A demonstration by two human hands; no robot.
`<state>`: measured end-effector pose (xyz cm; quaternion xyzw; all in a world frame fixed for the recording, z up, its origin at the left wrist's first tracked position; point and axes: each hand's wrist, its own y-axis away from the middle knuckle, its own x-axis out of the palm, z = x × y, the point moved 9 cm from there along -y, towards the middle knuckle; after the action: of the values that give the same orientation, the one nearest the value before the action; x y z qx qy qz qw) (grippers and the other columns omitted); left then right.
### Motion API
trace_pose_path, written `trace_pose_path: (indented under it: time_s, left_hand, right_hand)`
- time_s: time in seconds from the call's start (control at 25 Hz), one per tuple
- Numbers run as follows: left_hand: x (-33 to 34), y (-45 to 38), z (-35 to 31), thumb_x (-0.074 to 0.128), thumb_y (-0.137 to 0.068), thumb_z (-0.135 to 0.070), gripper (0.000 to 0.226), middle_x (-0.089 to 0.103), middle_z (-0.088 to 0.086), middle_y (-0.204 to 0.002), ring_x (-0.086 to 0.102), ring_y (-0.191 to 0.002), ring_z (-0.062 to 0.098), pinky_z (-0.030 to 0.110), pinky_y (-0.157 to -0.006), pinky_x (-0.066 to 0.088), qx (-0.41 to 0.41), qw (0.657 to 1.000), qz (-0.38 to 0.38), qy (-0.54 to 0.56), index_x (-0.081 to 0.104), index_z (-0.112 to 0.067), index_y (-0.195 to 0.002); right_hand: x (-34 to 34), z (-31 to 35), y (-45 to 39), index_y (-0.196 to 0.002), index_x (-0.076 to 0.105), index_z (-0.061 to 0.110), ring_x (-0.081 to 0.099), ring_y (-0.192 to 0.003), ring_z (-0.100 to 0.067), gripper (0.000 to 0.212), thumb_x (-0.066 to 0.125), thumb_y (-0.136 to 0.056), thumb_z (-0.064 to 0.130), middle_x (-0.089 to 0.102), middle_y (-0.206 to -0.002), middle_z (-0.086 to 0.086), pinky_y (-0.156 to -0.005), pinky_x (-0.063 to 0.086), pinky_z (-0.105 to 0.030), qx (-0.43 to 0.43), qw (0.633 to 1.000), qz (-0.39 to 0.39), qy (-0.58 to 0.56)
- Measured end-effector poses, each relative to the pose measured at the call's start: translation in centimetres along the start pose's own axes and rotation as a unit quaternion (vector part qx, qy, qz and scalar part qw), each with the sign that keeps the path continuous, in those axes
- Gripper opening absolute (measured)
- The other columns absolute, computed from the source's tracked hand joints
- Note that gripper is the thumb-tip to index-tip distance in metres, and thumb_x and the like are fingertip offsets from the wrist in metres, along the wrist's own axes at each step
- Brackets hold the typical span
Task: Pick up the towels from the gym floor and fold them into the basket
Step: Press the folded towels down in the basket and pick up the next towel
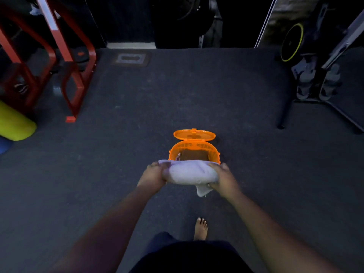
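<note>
An orange plastic basket [194, 152] stands on the dark gym floor [137, 119], its hinged lid [194, 134] thrown open toward the far side. Inside, a dark base shows; a small pale item lies against the left wall, too small to identify. A folded white towel [192, 174] is held in the air just in front of the basket's near rim, one corner hanging below. The left hand [154, 175] grips the towel's left end, fingers curled around it. The right hand [223, 177] grips the right end likewise. Both arms extend forward. A bare foot [201, 228] rests on the floor below.
</note>
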<state>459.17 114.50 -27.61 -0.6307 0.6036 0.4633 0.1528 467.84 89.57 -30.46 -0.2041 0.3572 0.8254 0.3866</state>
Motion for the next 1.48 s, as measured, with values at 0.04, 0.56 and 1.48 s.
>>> trace_pose_path:
  time_s: [0.04,0.56,1.48]
  left_hand:
    - [0.4,-1.3,0.0,0.069,-0.084,-0.026,0.053,0.066,0.006,-0.128,0.064,-0.115,0.028,0.037,-0.093,0.053,-0.012,0.996,0.002,-0.084,0.062,-0.037,-0.135]
    - [6.0,-24.5,4.7,0.05,-0.098,-0.014,0.057,0.062,0.007,-0.138,0.064,-0.121,0.031,0.043,-0.096,0.054,-0.021,0.973,0.186,-0.134,0.042,-0.037,-0.151]
    - [48.3,-56.4,26.8,0.017,-0.098,-0.066,0.08,0.0,0.005,-0.172,-0.006,-0.159,0.023,0.051,-0.128,0.0,-0.018,0.996,0.058,-0.071,0.008,-0.023,-0.165]
  right_hand:
    - [0.0,-0.2,-1.1,-0.141,0.056,0.027,0.057,-0.122,-0.026,0.066,0.075,-0.079,0.018,0.047,-0.126,0.003,-0.098,0.045,-0.03,0.006,0.999,0.009,0.045]
    - [-0.2,-4.1,-21.8,-0.154,0.037,0.041,0.065,-0.115,-0.028,0.055,0.045,-0.102,0.027,0.064,-0.134,-0.009,-0.088,0.051,-0.035,0.04,0.945,0.141,0.294]
    - [27.1,-37.0,-59.4,-0.156,0.037,0.032,0.007,-0.158,-0.027,0.074,0.027,-0.095,0.072,0.018,-0.17,-0.004,-0.123,0.009,-0.063,0.011,0.969,-0.008,0.246]
